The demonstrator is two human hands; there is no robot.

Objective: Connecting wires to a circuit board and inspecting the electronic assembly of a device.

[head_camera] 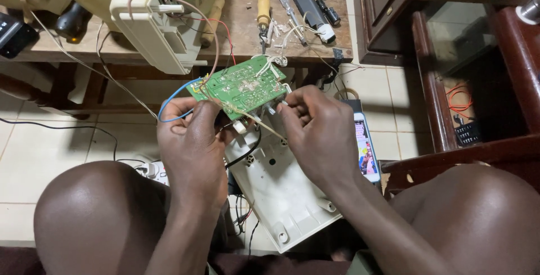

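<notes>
Gripping green circuit board [239, 85] between left hand [188, 134], right hand [318, 128].

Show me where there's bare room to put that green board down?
Bare floor tiles lie left of the left hand, below the bench. The white cover under the circuit board is open too. The wooden bench is crowded with tools and wires.

Left hand [188, 134], back toward the camera, fingers curled closed in a grip. Right hand [315, 126], fingertips [283, 108] pinched together. Both forearms rise from between the bare knees, wrists slightly bent, hands near each other.
</notes>
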